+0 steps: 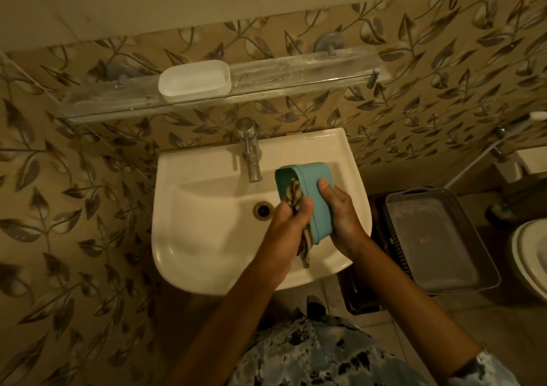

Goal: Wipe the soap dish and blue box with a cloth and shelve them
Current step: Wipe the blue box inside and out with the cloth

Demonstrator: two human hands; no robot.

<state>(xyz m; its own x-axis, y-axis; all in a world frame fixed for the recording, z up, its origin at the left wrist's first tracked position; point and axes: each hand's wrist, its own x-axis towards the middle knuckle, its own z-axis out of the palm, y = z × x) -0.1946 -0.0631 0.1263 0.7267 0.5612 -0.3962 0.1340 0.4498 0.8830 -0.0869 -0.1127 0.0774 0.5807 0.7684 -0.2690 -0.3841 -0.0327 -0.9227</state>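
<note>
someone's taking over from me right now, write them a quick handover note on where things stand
Left hand: grips the cloth and presses it against the open side of the blue box.
Right hand: holds the blue box tipped on its side over the sink, thumb on its outer wall.
Soap dish: upright on the glass shelf above the tap, left of centre.
Done: soap dish is shelved; whether it was wiped cannot be told.
Left: finish wiping the blue box, then set it on the shelf, probably on the bare stretch right of the dish.
</note>
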